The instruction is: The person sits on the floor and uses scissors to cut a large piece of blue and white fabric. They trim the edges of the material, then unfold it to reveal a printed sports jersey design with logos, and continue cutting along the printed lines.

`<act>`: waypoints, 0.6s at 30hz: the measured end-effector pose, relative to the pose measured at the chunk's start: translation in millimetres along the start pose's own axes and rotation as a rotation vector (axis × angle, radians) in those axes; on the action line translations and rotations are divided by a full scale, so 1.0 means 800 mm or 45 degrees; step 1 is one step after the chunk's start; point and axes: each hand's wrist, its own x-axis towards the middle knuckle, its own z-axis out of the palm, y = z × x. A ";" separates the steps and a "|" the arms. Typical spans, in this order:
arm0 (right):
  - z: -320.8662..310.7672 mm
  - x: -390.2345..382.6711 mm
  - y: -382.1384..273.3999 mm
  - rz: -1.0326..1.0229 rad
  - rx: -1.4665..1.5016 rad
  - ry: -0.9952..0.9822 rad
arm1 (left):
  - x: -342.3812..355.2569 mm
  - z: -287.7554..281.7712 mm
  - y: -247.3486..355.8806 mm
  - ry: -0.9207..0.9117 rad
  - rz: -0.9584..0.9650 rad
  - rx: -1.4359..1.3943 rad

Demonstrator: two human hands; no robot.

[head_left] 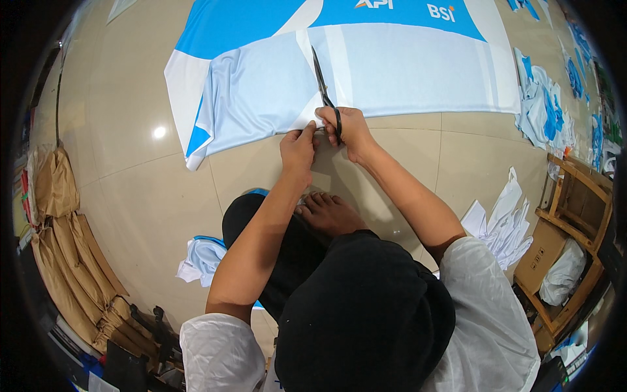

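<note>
A large piece of blue and white fabric (418,72) is spread on the tiled floor in front of me, its pale underside folded up along the near part. My right hand (347,130) grips a pair of black-handled scissors (322,81), whose blades point away from me over the cloth. At the near edge of the fabric, my left hand (299,151) pinches the cloth close beside the scissors' handles. The two hands are almost touching. Part of the handle loops is hidden by my right fingers.
White fabric scraps (506,219) lie to my right, and blue and white scraps (542,104) farther off. A small cloth heap (204,258) is at my left. Brown paper-wrapped bundles (68,255) line the left side. A wooden frame (575,196) with a cardboard box (543,251) stands right.
</note>
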 end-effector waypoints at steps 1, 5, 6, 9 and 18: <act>0.001 0.001 -0.002 -0.006 -0.003 -0.007 | 0.000 0.000 0.000 -0.001 -0.001 -0.003; 0.004 0.005 -0.008 -0.007 -0.026 -0.012 | 0.000 -0.001 -0.001 0.003 0.016 -0.005; 0.004 0.007 -0.008 -0.013 -0.015 -0.005 | 0.001 0.000 -0.001 0.000 0.023 -0.002; 0.005 0.008 -0.008 -0.020 0.003 0.010 | 0.002 0.001 -0.002 -0.002 0.021 -0.014; 0.006 0.009 -0.005 0.006 -0.045 0.011 | 0.004 -0.001 -0.005 -0.020 0.042 -0.021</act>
